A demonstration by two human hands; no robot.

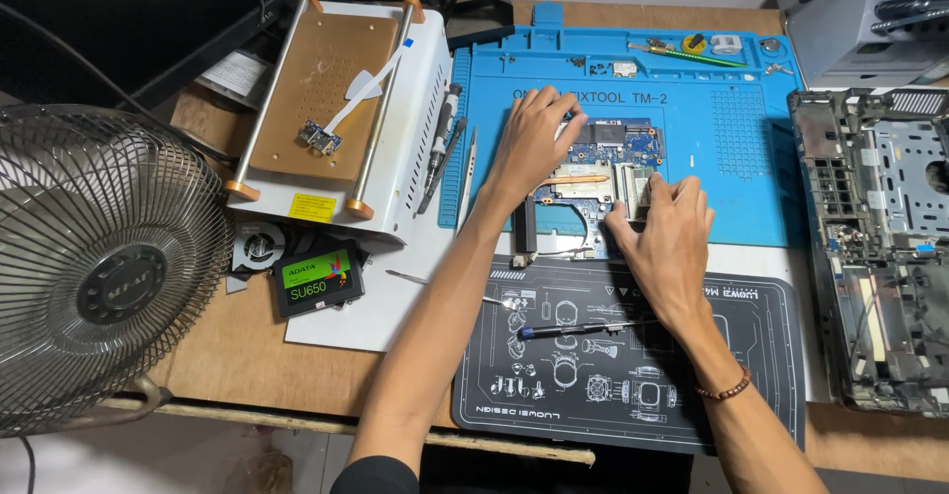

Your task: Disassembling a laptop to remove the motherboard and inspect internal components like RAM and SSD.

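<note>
A blue laptop circuit board (623, 148) with a copper heat pipe lies on the blue silicone work mat (712, 128). My left hand (534, 143) rests on the board's upper left part, fingers curled over its top edge. My right hand (667, 227) presses on the board's lower right, fingertips at a silver memory slot. Neither hand lifts the board off the mat. A bead bracelet sits on my right wrist.
A dark printed mat (633, 356) holds a screwdriver (573, 330). Left of it are a small black drive (318, 278), a white heating plate machine (336, 108), tweezers (465, 173) and a metal fan (99, 267). A stripped laptop chassis (875, 247) lies at right.
</note>
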